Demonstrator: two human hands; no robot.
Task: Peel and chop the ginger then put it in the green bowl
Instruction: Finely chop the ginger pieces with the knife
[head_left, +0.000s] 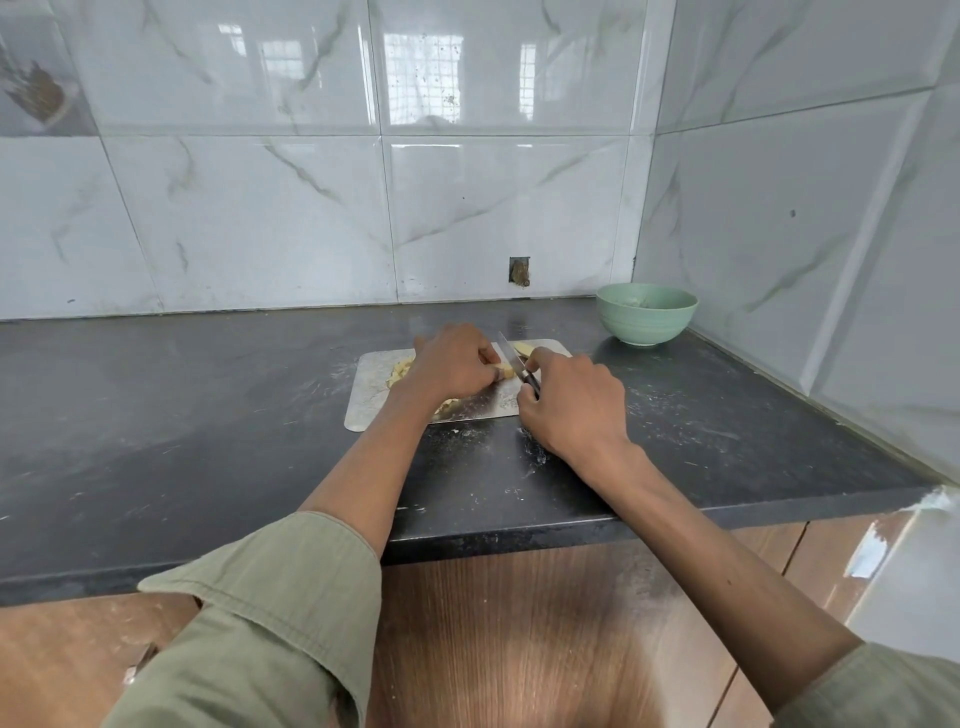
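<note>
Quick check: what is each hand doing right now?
Left hand: fingers curled, holding a ginger piece down on the metal board.
Right hand: grips the knife.

Left hand (453, 364) covers most of the ginger (505, 370); green bowl's (646, 314) contents too small to make out, tbh.
</note>
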